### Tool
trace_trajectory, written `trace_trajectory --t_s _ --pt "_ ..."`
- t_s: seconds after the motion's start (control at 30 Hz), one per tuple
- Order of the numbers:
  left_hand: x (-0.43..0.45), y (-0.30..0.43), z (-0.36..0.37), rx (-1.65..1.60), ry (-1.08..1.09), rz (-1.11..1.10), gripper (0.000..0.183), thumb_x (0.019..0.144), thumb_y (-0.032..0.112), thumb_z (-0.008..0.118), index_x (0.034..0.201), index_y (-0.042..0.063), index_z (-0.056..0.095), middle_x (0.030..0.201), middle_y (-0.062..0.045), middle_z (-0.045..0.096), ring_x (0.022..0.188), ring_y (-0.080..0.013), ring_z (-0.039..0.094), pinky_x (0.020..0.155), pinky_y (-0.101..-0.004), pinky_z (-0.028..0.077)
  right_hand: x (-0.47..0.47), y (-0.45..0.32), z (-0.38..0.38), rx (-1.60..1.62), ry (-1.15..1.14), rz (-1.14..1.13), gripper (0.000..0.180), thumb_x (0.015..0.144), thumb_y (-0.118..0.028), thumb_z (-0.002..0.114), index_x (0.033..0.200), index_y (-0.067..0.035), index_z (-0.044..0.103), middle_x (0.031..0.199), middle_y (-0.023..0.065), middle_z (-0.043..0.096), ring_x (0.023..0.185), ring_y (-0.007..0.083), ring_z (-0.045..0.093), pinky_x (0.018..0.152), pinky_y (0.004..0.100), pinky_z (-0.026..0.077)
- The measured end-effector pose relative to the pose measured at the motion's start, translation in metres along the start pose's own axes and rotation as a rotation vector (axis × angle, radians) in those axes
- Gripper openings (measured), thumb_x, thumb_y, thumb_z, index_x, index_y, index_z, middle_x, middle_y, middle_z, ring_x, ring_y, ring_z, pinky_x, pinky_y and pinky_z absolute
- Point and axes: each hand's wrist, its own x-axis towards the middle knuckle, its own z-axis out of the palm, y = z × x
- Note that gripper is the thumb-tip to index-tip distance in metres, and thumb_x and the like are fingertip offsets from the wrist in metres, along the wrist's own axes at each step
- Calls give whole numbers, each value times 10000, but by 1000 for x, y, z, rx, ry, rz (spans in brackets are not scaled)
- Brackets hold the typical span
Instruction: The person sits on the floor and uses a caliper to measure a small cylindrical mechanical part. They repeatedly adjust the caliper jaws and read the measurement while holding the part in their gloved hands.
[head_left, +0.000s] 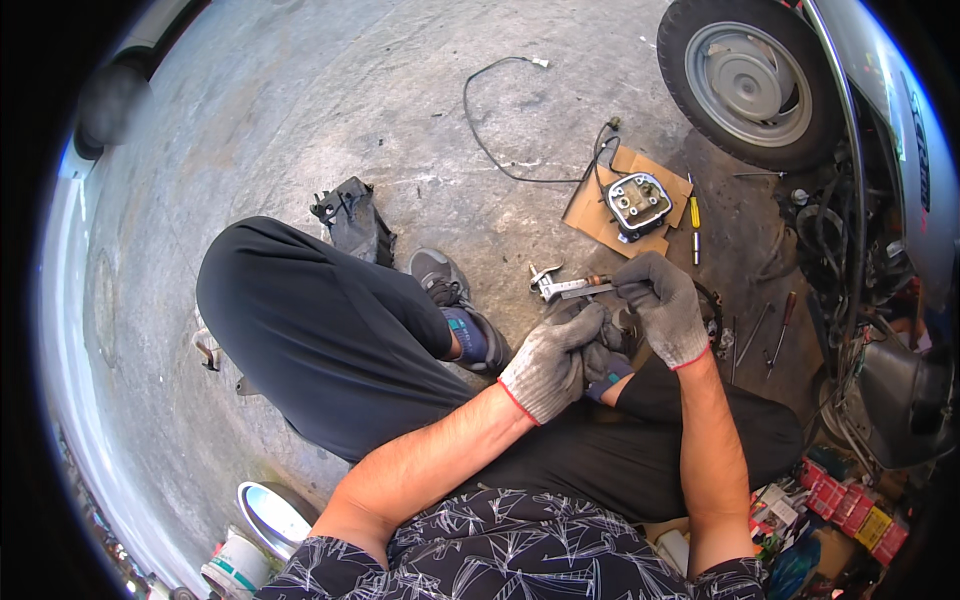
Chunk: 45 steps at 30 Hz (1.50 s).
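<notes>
My left hand (555, 360), in a grey knit work glove with a red cuff, has its fingers curled around a dark part that the glove mostly hides. My right hand (664, 304), gloved alike, pinches the end of a thin flat metal strip (589, 291) that reaches over the left fingers. Beyond the hands, a metal tool or part with a lever (550, 282) lies near the strip; whether they touch I cannot tell. Farther off, a metal engine cover or cylinder head (637, 202) rests on a piece of cardboard (585, 210), with a black cable (469, 112) running from beside it.
A yellow-handled screwdriver (694, 213) and a socket (696, 248) lie right of the cardboard. Another screwdriver (790, 307) is farther right, beside a partly dismantled vehicle with a wheel (746, 82). A black plastic housing (352, 221) stands past my knee. Small boxes (847, 506) lie lower right.
</notes>
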Motion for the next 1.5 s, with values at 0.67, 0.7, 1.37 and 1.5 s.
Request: trace_trajectory --t_s 0.67,0.7,1.37,1.5 --pt "0 0 4 68 42 13 204 976 256 556 937 55 545 754 -51 594 511 -102 522 449 -229 430 1 6 0 42 -13 -11 86 838 92 593 896 29 595 821 46 616 741 108 583 713 250 498" --pt "-1 1 6 64 43 6 201 976 254 555 939 56 544 753 -51 593 509 -104 519 449 -231 429 1 6 -3 39 11 53 89 837 100 595 894 31 597 818 45 616 742 111 584 715 252 499" --pt "1 -1 0 -136 -6 -32 267 971 95 534 1233 59 499 860 -100 634 643 -141 629 507 -218 506 0 5 -3 161 53 155 79 850 68 583 904 18 613 832 47 611 793 117 599 733 249 490" --pt "2 -4 -2 -116 -25 -7 160 971 123 547 1088 17 578 842 -96 636 573 -134 606 503 -211 496 0 -3 7 65 -41 -60 74 851 39 574 913 12 603 818 47 611 764 103 588 709 243 486"
